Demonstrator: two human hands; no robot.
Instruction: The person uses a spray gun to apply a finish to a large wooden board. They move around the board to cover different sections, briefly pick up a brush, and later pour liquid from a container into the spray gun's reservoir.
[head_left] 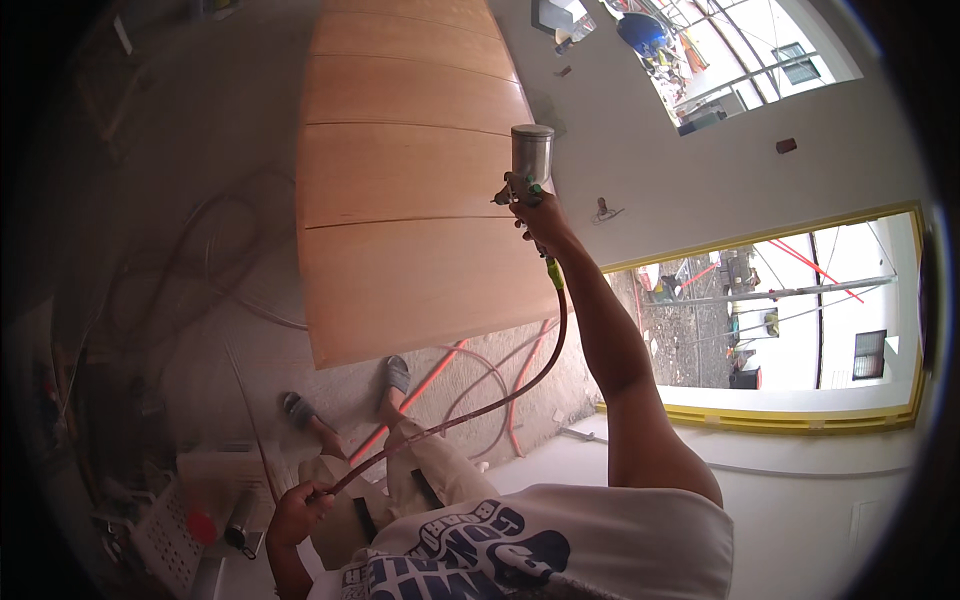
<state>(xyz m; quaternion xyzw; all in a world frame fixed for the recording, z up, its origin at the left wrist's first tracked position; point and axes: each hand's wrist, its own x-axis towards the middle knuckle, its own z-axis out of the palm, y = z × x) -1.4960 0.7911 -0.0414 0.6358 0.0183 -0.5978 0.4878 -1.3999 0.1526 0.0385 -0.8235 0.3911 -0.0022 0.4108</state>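
Note:
My right hand grips a spray gun with an upright metal cup on top, held out over the right part of a long wooden panel surface with dark grooves across it. A brownish hose runs from the yellow-green fitting under the gun down to my left hand, which is closed around it low at the left, by my trousers. My fingertips on the gun are partly hidden.
Red pipes and loose hoses lie on the dusty floor around my feet. A perforated plastic crate stands at lower left. At right are a white wall, a window and a yellow-framed opening showing scaffolding outside.

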